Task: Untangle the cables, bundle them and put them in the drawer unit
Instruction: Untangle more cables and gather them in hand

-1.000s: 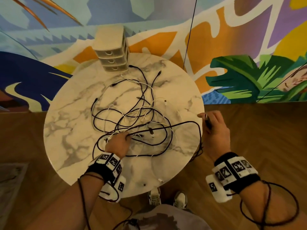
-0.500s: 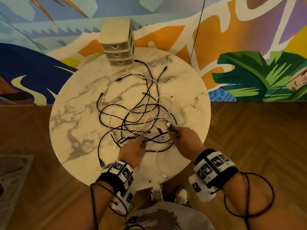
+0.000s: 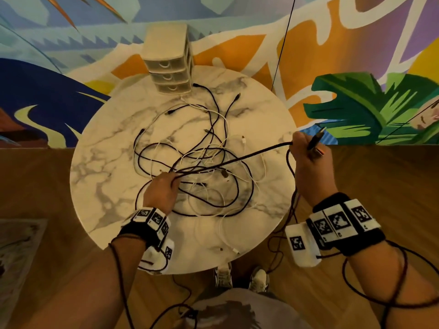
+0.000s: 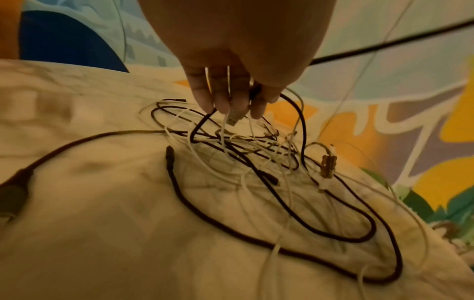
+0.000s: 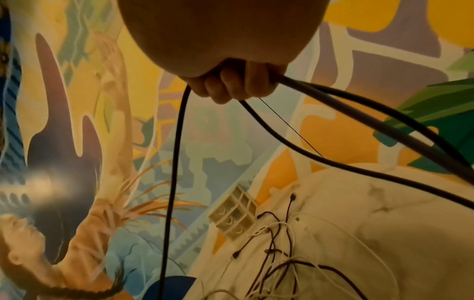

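Note:
A tangle of black and white cables [image 3: 202, 167] lies on the round marble table [image 3: 107, 186]. My left hand [image 3: 172, 181] pinches several strands at the tangle's near left side; in the left wrist view its fingers [image 4: 231, 105] hold black and white strands just above the top. My right hand [image 3: 306, 149] is raised over the table's right edge, fingers [image 5: 231, 87] curled round a black cable [image 3: 237, 159] whose plug sticks up from the fist. That cable runs taut between both hands. The beige three-drawer unit [image 3: 169, 65] stands at the far edge, drawers closed.
A painted mural wall rises right behind the table. Wooden floor surrounds it, with a rug [image 3: 16, 245] at the left. My shoes [image 3: 242, 276] stand under the near edge. A white cable end [image 3: 235, 250] lies near that edge. A loop of the black cable hangs off the right rim.
My right hand went into the tangle beside the left, then pulled back out to the right, drawing a black cable taut. The left hand stayed on the tangle.

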`<action>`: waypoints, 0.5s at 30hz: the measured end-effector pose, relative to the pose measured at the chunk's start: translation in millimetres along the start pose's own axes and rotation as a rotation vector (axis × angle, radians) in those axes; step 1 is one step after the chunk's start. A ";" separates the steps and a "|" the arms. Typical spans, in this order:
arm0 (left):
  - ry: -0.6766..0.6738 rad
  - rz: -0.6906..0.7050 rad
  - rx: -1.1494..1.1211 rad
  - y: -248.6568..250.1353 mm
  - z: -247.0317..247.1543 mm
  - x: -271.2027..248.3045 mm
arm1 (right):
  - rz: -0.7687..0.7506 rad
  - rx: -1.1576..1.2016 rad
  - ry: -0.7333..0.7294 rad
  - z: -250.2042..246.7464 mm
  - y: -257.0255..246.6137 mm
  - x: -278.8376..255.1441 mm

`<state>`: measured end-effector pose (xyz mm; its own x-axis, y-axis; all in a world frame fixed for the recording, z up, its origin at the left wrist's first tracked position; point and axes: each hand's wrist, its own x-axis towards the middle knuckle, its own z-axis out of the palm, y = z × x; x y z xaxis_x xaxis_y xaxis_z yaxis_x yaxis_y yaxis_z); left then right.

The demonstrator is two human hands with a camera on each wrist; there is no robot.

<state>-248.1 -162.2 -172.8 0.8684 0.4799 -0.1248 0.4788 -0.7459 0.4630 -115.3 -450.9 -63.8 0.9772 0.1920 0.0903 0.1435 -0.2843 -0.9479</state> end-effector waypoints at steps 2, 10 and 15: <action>0.007 0.008 -0.017 -1.3 -0.4 -6.2 | 0.044 -0.122 -0.073 -1.6 5.3 3.9; 0.001 -0.017 -0.020 -1.0 -22.9 -13.0 | 0.024 0.009 0.049 13.6 17.1 -5.8; 0.031 0.167 0.101 23.3 -26.2 -20.8 | -0.085 -0.239 -0.550 91.2 2.7 -36.1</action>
<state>-258.4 -177.4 -136.4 0.9331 0.3587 -0.0260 0.3406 -0.8582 0.3841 -164.5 -373.0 -97.5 0.7456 0.6628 -0.0686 0.3112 -0.4374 -0.8437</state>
